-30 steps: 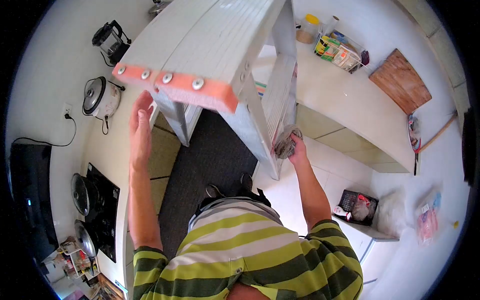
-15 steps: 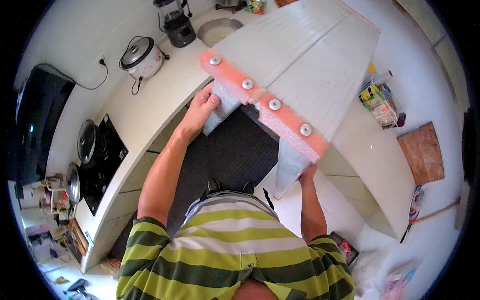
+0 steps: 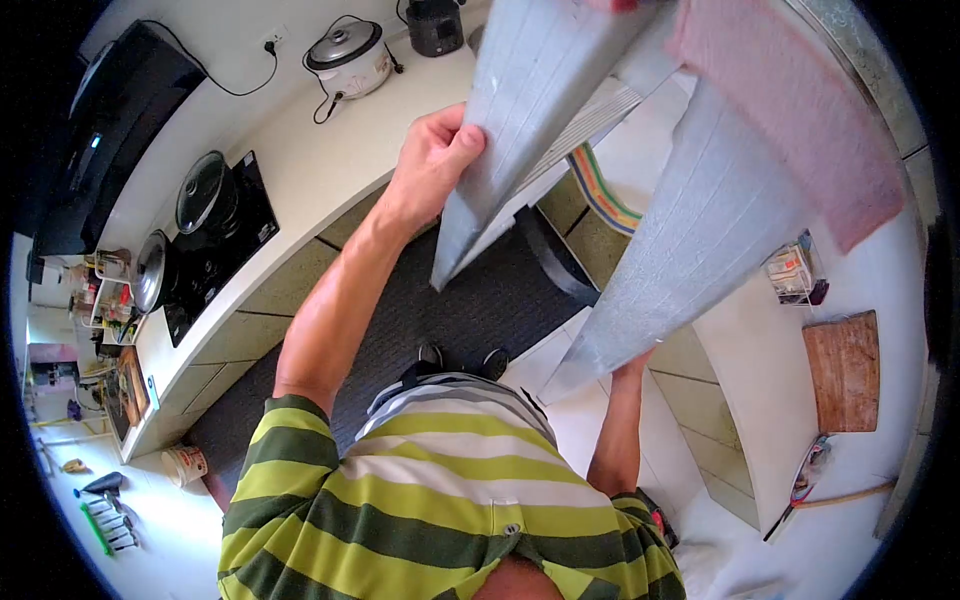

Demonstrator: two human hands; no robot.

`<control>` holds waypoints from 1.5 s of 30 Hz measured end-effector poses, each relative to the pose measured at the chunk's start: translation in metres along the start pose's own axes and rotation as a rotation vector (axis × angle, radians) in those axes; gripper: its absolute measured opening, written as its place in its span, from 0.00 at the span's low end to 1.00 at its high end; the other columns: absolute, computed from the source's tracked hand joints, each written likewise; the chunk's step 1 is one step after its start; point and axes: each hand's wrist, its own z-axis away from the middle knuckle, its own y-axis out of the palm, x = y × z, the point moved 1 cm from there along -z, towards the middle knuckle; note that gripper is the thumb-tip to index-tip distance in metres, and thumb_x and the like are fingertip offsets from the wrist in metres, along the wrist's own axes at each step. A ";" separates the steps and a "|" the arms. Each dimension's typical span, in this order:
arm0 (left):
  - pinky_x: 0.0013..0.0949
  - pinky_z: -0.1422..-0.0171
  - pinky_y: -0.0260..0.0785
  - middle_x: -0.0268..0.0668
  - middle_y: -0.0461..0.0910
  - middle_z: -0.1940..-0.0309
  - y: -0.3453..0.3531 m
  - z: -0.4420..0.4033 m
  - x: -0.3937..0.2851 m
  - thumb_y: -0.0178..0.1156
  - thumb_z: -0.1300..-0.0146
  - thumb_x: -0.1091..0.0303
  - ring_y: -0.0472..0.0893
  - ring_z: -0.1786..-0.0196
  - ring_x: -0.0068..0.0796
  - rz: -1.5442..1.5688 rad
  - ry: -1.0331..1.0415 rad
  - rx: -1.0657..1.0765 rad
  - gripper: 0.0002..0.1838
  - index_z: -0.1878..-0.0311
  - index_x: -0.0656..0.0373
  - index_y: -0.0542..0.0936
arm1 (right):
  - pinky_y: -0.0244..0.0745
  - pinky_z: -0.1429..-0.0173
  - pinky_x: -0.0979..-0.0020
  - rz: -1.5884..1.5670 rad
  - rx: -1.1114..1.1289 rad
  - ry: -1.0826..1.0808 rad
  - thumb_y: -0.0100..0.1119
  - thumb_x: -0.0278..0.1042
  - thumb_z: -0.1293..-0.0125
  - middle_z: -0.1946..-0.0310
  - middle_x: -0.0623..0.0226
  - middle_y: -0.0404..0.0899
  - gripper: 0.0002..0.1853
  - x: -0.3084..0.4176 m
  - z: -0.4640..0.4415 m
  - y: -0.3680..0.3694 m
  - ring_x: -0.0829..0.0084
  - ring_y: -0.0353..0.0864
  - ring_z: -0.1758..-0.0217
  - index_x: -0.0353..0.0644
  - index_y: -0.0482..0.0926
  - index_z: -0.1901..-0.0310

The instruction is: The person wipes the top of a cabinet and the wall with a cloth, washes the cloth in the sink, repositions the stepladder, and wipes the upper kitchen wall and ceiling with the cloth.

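A large grey metal stepladder (image 3: 700,220) with pink padding (image 3: 790,110) on its top edge rises in front of my body. My left hand (image 3: 435,165) is closed round the edge of its left leg, thumb on the near face. Behind the lower part of the right leg is my right hand (image 3: 637,365); its fingers are mostly hidden, so their grip cannot be made out. The cloth does not show. A striped coloured band (image 3: 600,195) is visible between the legs.
On the left counter (image 3: 300,160) are a rice cooker (image 3: 350,62) and a black cooktop (image 3: 222,262) with lidded pans. The right counter (image 3: 765,370) holds a wire basket (image 3: 792,272) and a wooden board (image 3: 842,372). A dark mat (image 3: 380,330) lies underfoot.
The ladder has risen and tilted, so its legs now show more than its top. My left hand has moved up and right with it. The cloth seen earlier in my right hand is out of sight.
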 end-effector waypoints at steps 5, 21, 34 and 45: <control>0.26 0.64 0.64 0.25 0.76 0.71 -0.014 0.054 -0.023 0.63 0.34 0.43 0.71 0.69 0.15 0.057 0.025 -0.382 0.27 0.58 0.63 0.81 | 0.79 0.48 0.65 0.266 0.126 -0.077 0.67 0.20 0.48 0.52 0.61 0.83 0.27 -0.001 0.014 0.031 0.67 0.83 0.52 0.34 0.75 0.43; 0.33 0.49 0.74 0.36 0.80 0.57 -0.130 0.263 -0.091 0.68 0.40 0.43 0.80 0.55 0.27 0.216 0.192 -0.684 0.33 0.49 0.64 0.74 | 0.77 0.44 0.67 0.765 0.329 -0.028 0.70 0.15 0.55 0.53 0.61 0.83 0.32 -0.075 0.064 0.162 0.70 0.83 0.53 0.32 0.75 0.43; 0.34 0.50 0.75 0.38 0.80 0.57 -0.138 0.299 -0.060 0.64 0.39 0.36 0.81 0.56 0.28 -0.246 0.204 -0.932 0.35 0.51 0.64 0.75 | 0.74 0.45 0.70 0.915 0.610 -0.116 0.70 0.19 0.58 0.58 0.61 0.83 0.28 -0.191 -0.081 0.201 0.68 0.82 0.54 0.32 0.78 0.49; 0.45 0.31 0.68 0.44 0.74 0.39 -0.055 0.202 -0.028 0.45 0.28 0.52 0.75 0.37 0.40 0.178 0.102 -1.917 0.27 0.35 0.60 0.71 | 0.77 0.48 0.64 1.004 0.830 -0.187 0.72 0.26 0.58 0.61 0.52 0.84 0.26 -0.202 -0.153 0.273 0.58 0.84 0.56 0.31 0.78 0.53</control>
